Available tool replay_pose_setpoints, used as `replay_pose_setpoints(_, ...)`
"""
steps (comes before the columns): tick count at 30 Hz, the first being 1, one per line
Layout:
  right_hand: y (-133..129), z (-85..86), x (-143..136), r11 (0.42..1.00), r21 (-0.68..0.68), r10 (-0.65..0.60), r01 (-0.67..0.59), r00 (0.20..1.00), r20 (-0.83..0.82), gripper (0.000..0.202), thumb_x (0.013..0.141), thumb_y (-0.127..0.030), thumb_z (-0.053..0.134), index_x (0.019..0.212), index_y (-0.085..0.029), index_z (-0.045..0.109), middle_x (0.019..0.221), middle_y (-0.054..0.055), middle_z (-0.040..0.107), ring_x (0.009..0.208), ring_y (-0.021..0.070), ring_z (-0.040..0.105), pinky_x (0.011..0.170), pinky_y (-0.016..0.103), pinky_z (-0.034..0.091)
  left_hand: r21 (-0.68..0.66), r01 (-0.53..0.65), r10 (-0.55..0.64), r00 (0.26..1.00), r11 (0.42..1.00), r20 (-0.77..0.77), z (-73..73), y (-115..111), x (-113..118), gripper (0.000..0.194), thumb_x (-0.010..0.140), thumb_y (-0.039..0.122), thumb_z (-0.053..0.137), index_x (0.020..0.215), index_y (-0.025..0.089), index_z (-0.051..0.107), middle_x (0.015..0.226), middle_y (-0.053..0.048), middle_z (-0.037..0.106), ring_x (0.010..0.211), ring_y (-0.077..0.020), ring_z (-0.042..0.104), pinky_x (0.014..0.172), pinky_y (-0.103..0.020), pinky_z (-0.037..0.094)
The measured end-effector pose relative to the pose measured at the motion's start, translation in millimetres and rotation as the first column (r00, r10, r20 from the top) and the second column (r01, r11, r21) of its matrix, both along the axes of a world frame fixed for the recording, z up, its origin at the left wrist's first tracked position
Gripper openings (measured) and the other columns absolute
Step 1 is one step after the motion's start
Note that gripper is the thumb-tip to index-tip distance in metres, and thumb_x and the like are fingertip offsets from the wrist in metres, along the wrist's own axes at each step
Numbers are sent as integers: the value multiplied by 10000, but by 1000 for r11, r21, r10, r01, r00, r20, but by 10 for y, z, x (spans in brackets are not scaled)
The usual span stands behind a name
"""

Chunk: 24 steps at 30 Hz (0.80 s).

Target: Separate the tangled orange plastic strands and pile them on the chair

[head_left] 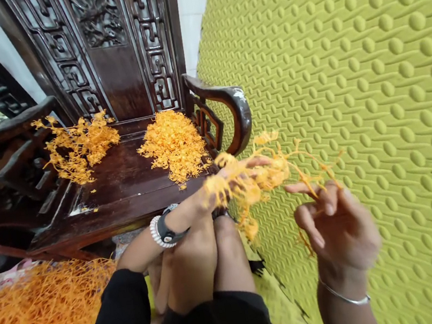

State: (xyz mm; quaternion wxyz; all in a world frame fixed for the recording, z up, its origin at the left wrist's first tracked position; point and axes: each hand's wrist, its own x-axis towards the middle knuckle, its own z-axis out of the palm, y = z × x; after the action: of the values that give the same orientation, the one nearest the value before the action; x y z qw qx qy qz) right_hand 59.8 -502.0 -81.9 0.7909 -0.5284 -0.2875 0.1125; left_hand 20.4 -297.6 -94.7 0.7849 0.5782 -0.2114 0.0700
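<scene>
In the head view, a loose bunch of orange plastic sprigs (249, 184) with flower-like tips lies over my left hand (202, 201). That hand is closed around the bunch, though the sprigs hide most of its fingers. To the right, my right hand (343, 224) pinches a thin orange stem (310, 183) between bent fingers, beside the bunch; motion blurs it a little. A compact pile of small orange pieces (174, 141) sits on the right part of a dark wooden seat (123, 170). Farther left on that seat rests a tangled heap of branching orange sprigs (83, 144).
A large mass of thin orange strands (45, 323) fills the lower left, near the floor. The carved chair's curved armrest (240, 118) stands close behind the held bunch. Green-yellow textured matting (384, 93) covers the right side. My knees (228, 241) are below my hands.
</scene>
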Motion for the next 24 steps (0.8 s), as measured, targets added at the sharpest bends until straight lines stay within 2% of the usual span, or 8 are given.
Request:
replay_pose_setpoints(3, -41, -10, 24, 995, -102, 8, -7, 1000, 15, 347, 914, -410, 505, 644, -192, 508, 829, 35, 671, 328, 24, 299, 347, 253, 163, -42, 6, -8, 998, 999, -69, 55, -27, 9, 686, 655, 771, 596, 1086, 245, 687, 1125, -98, 692, 1182, -307, 576, 950, -427, 501)
replay_pose_setpoints(8, -127, -125, 79, 943, -294, -118, 153, 984, 135, 246, 870, -389, 606, 731, -206, 693, 650, 9, 543, 545, 87, 431, 491, 235, 311, -109, -24, 4, 984, 994, -180, 119, -69, 44, 497, 702, 593, 686, 1054, 242, 699, 1072, -91, 713, 1118, -284, 611, 944, -446, 499)
replay_pose_setpoints(11, -165, -137, 107, 960, -156, -193, 231, 955, 224, 255, 843, -348, 639, 633, -215, 695, 853, 39, 578, 843, 140, 525, 756, 263, 428, -199, -9, -34, 977, 980, -212, 150, -67, 55, 327, 782, 468, 647, 987, 219, 696, 1013, -75, 719, 1009, -242, 655, 963, -424, 477)
replay_pose_setpoints(13, -169, -122, 128, 982, 9, -185, 187, 964, 192, 308, 797, -377, 668, 535, -216, 654, 961, 42, 572, 983, 173, 516, 890, 296, 423, -266, 9, -74, 970, 964, -233, 171, -75, 61, 263, 832, 420, 591, 925, 194, 689, 929, -67, 714, 910, -204, 669, 966, -399, 466)
replay_pose_setpoints(15, -148, -113, 148, 982, 173, -90, 79, 994, 57, 395, 734, -416, 703, 432, -210, 555, 848, 40, 539, 904, 176, 529, 842, 311, 454, -318, 50, -142, 951, 947, -273, 191, -122, 62, 285, 870, 417, 536, 813, 173, 672, 788, -50, 680, 789, -166, 657, 939, -371, 476)
replay_pose_setpoints(18, -81, -129, 179, 939, 343, 27, 27, 988, -151, 406, 725, -392, 697, 440, -221, 464, 586, -11, 292, 570, 129, 394, 576, 268, 415, -403, 96, -247, 907, 910, -341, 205, -246, 48, 449, 894, 519, 457, 641, 176, 598, 581, -6, 534, 623, -129, 585, 889, -347, 494)
replay_pose_setpoints(21, -43, -156, 226, 936, 340, -34, 88, 987, -160, 163, 791, -406, 629, 678, -296, 588, 537, -65, 118, 439, 113, 110, 440, 262, 278, -487, 70, -276, 889, 871, -366, 194, -338, 27, 544, 869, 644, 396, 624, 188, 562, 518, 23, 400, 564, -126, 523, 831, -337, 506)
replay_pose_setpoints(24, -97, -188, 309, 971, 233, -43, 50, 998, -35, 276, 817, -567, 565, 717, -321, 642, 450, -72, 194, 368, 96, 107, 411, 283, 281, -494, 31, -231, 908, 869, -349, 179, -342, 20, 540, 878, 652, 371, 721, 186, 594, 575, 21, 417, 569, -112, 503, 753, -294, 505)
